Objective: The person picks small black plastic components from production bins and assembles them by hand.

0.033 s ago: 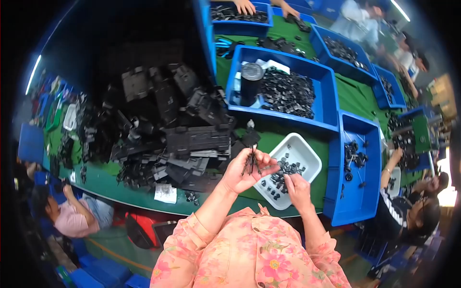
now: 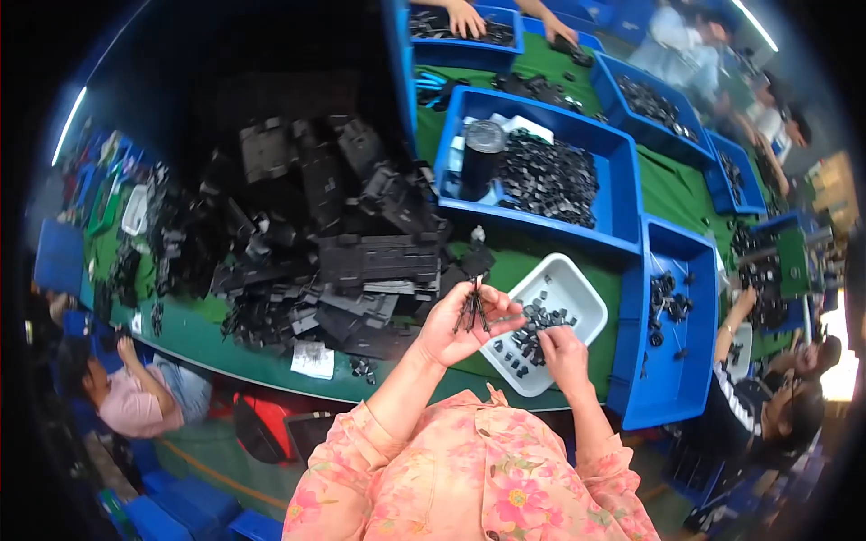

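Forearms (image 2: 408, 383) were extended from the near edge, bent inward so that the hands were brought close together. The left hand (image 2: 448, 326) was turned palm-up and half-curled, its fingers pointed right; a bundle of thin black stick-like parts (image 2: 473, 312) was held in it, spread across the fingers. The right hand (image 2: 566, 354) was lowered over a white rectangular plastic tray (image 2: 566, 278), its thumb and fingertips drawn together at the small black blocky pieces (image 2: 544, 319) scattered inside; whether one was gripped could not be told. The bundle was thus held left of the right hand, just beyond the tray's left rim. A long blue plastic bin (image 2: 675, 374) was set to the tray's right.
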`<state>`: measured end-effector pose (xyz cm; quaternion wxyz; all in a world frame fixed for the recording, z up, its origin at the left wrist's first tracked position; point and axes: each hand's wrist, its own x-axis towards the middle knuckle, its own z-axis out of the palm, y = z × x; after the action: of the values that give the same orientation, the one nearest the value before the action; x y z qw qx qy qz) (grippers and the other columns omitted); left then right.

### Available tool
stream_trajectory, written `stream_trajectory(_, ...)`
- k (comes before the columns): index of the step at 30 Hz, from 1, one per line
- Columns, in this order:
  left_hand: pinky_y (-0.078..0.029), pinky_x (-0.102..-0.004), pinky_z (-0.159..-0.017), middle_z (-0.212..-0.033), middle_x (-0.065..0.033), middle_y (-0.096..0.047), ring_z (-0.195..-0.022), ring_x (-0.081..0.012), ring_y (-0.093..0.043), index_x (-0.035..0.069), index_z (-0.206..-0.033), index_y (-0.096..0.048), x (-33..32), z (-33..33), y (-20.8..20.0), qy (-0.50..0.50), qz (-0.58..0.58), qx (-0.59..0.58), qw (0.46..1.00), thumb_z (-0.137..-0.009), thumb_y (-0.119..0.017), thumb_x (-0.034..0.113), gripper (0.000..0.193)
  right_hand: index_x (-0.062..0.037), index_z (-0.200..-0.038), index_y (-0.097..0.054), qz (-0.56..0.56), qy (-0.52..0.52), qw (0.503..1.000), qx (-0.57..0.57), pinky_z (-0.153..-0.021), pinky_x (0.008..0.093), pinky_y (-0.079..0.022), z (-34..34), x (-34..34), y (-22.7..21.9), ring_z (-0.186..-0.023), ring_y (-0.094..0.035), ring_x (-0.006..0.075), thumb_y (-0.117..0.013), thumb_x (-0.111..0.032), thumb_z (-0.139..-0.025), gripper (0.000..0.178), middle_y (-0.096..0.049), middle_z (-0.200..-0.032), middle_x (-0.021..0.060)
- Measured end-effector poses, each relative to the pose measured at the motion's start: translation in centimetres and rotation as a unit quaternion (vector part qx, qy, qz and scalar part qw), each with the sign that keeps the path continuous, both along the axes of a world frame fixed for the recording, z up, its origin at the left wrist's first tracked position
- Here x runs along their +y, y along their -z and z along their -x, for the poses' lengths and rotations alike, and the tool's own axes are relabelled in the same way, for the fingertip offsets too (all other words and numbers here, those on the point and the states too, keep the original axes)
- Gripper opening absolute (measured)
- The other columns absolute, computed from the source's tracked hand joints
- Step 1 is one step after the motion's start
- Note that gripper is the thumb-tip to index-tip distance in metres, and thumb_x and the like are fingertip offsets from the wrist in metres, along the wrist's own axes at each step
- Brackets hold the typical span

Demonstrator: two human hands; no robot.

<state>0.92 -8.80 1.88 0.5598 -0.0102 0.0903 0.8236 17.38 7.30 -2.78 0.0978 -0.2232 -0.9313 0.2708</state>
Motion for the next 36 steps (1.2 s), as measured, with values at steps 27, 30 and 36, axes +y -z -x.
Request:
stream_trajectory(27, -0.043, -0.0289, -0.041, -0.067, -0.009, -0.06, -0.048, -0.0212, -0.055, 0.01, -0.074, -0.056, -40.5, -23.2, 25.3, -0.376, 0.712, -0.321, 0.499, -0.082, -0.051, 0.026, 0.018, -0.0006, -0.09, -0.062, -0.011, -0.158, 0.977, -0.144, -0.072, 0.0359, -0.046, 3.0, 3.1, 1.1, -0.08, -0.061, 0.0298, -0.054, -0.021, -0.082, 0.023, -0.063, -0.083, 0.0172)
stream_trajectory(30, -0.046, -0.0329, -0.08, -0.1, -0.0173, -0.06, -0.092, -0.0251, -0.058, -0.001, -0.106, -0.055, -39.4, -19.5, 23.0, -0.411, 0.61, -0.2, 0.648, -0.086, -0.047, 0.027, 0.035, -0.0021, -0.093, -0.061, 0.046, -0.098, 0.967, -0.232, -0.073, 0.036, -0.046, 1.5, 3.1, 3.0, -0.082, -0.06, 0.0288, -0.055, -0.027, -0.083, 0.028, -0.062, -0.086, 0.0167)
stream_trajectory(36, -0.034, -0.0214, -0.042, -0.049, -0.0001, -0.045, -0.042, -0.0084, -0.042, 0.003, -0.074, -0.055, -24.7, -9.2, 9.9, -0.237, 0.646, 0.145, 0.711, -0.088, -0.049, 0.027, 0.029, -0.0028, -0.078, -0.061, 0.07, -0.069, 0.979, -0.181, -0.06, 0.0376, -0.044, 2.5, 4.3, -0.5, -0.065, -0.058, 0.0275, -0.057, -0.029, -0.081, 0.027, -0.059, -0.069, 0.0157)
